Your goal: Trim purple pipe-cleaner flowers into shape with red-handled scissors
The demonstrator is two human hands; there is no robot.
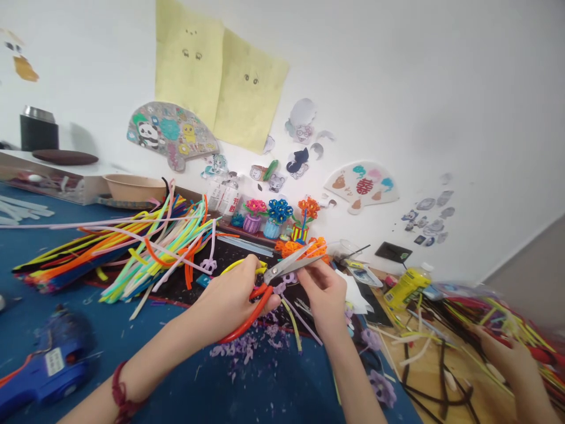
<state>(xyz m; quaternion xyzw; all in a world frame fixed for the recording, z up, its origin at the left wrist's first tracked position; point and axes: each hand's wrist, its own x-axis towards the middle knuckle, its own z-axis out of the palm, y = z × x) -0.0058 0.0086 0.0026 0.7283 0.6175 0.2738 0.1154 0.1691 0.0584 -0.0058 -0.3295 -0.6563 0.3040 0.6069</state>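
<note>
My left hand (236, 297) is closed around the red handle of a pair of scissors (282, 268), whose metal blades are spread and point to the upper right. A yellow curved piece (242, 265) shows above that hand; I cannot tell whether it belongs to the scissors. Close to the blades, the fingers of my right hand (324, 288) are pinched together, and what they hold is hidden. Orange fuzzy flowers (315, 247) show just behind the blades. Small purple fuzzy flowers (289, 278) lie under and around the hands, with purple clippings (247, 347) on the blue table (185, 377) below.
Bundles of coloured pipe cleaners (163, 247) lie at left, above a blue glue gun (57, 365). Small potted flowers (278, 218) stand along the wall. On the right are a yellow bottle (406, 288), black strips and another person's hand (507, 359) among more pipe cleaners.
</note>
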